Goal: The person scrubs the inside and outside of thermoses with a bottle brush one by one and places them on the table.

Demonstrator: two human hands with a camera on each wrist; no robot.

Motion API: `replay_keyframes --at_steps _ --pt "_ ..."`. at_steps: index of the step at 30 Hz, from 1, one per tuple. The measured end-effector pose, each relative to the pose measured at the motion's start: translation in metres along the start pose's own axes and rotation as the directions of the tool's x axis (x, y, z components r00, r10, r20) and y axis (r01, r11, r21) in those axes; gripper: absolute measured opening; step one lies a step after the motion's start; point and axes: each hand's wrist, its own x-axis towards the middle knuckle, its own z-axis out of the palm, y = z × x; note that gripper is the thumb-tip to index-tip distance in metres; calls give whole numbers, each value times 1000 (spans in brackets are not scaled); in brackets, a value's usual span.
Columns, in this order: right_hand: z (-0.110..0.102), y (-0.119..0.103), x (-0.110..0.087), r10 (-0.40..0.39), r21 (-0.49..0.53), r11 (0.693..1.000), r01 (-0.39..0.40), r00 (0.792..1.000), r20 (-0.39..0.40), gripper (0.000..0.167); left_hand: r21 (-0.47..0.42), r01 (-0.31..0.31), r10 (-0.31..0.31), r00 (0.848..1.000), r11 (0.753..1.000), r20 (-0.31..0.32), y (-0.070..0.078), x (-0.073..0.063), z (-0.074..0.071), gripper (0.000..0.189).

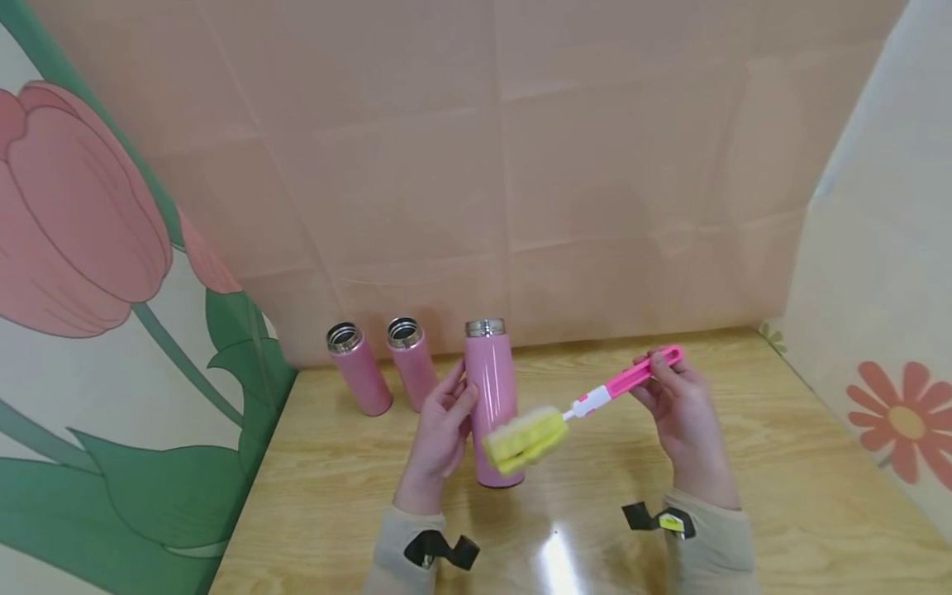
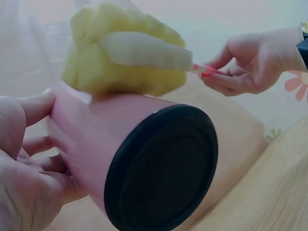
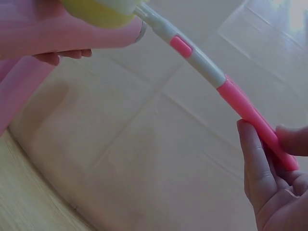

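Observation:
My left hand [image 1: 442, 430] grips a pink thermos bottle [image 1: 491, 372] round its side, fingers behind and thumb in front. The bottle's steel neck points up and away, and its black base [image 2: 163, 168] faces the left wrist camera. In my right hand [image 1: 684, 413] is a bottle brush [image 1: 591, 402], pinched by its pink handle [image 3: 250, 110] between thumb and fingers. The brush's yellow sponge head [image 2: 125, 53] points left and overlaps the lower side of the bottle in the head view, right at its pink wall in the left wrist view.
Two more pink bottles, a left one [image 1: 362, 376] and a nearer one [image 1: 412, 368], stand lidless on the wooden table [image 1: 312, 496] left of my left hand. A pinkish sheet [image 1: 595, 165] hangs behind the table, with flower-printed panels at both sides.

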Motion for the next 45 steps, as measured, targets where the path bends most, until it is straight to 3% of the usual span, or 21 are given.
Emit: replay_keyframes --at_steps 9,17,27,31,37,41,45 --pt "2 2 0 38 -145 989 -30 998 50 12 -69 -61 56 995 996 -80 -1 5 1 56" --pt "1 2 0 49 -182 983 -39 998 51 12 -85 -60 54 996 995 -68 1 4 3 56" --pt "0 0 0 50 -232 972 -25 993 104 13 -80 -56 51 996 995 -69 2 3 2 56" --pt "2 1 0 24 -166 986 -11 997 79 13 -75 -49 43 996 996 -74 2 2 3 56" --pt "2 0 -3 -21 38 999 22 999 -30 12 -75 -27 23 999 997 -48 2 -1 4 56" --pt "5 -1 -3 -18 214 976 48 990 -140 11 -96 -9 8 1000 995 -11 3 -3 4 58" --pt "14 0 -2 -9 348 932 104 964 -265 13 -91 5 -3 1000 996 26 4 -5 5 62"
